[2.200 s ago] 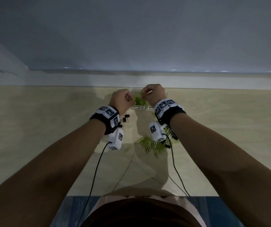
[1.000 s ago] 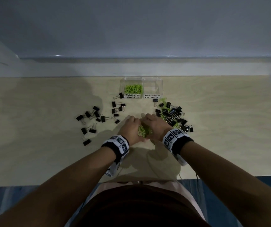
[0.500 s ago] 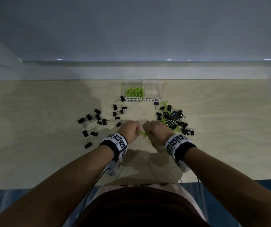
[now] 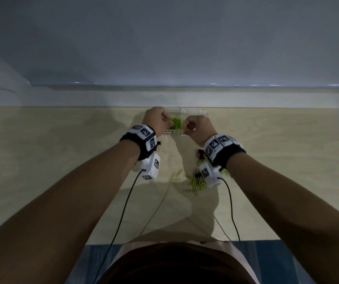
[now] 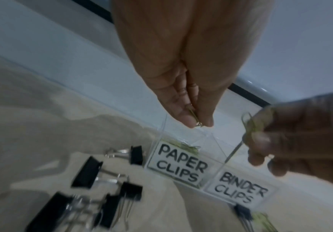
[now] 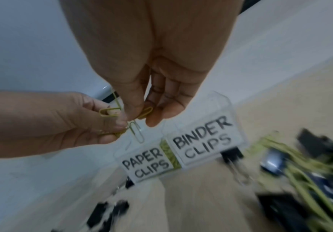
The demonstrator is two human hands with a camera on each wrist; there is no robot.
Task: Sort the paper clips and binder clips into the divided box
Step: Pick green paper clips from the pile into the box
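A clear divided box (image 4: 203, 113) stands at the table's far middle, labelled PAPER CLIPS (image 5: 179, 163) and BINDER CLIPS (image 6: 203, 139). Green paper clips (image 4: 176, 122) lie in its left compartment. My left hand (image 4: 165, 118) hovers over that compartment and pinches green paper clips (image 5: 195, 118) between thumb and fingers. My right hand (image 4: 186, 128) is just to the right of it, pinching more green paper clips (image 6: 145, 113). One clip (image 6: 137, 131) hangs below the two hands in the right wrist view. The binder compartment is partly hidden by my right hand.
Loose green paper clips (image 4: 195, 184) lie on the wooden table below my right wrist, mixed with black binder clips (image 6: 310, 157). More black binder clips (image 5: 86, 172) lie left of the box. A white wall ledge runs close behind the box.
Both hands have lifted off the table by the near pile and moved forward over the box, each carrying green paper clips.
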